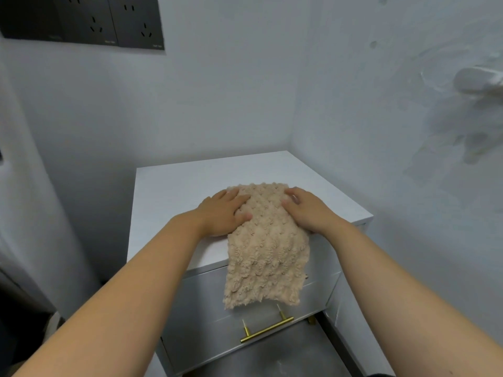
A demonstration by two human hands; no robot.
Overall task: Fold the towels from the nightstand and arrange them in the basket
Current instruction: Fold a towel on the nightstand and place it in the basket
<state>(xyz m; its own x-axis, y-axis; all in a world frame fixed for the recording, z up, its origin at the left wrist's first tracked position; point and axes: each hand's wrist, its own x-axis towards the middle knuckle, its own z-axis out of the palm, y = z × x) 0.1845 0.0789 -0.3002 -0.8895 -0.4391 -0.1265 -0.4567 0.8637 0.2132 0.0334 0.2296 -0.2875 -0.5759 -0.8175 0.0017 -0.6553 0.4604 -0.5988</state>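
Note:
A beige, knobbly towel [265,251] lies on the white nightstand [174,191], its far part on the top and its near part hanging over the front edge across the upper drawer. My left hand [223,213] lies flat on the towel's left edge, fingers straight and pointing right. My right hand [307,208] rests on the towel's right edge, its fingertips bent down onto the far right corner. No basket is in view.
The nightstand stands in a corner between two white walls. Its upper drawer carries a brass bar handle [268,326]. A dark socket panel [84,20] is mounted on the wall at the upper left. A white fitting [479,80] sticks out of the right wall.

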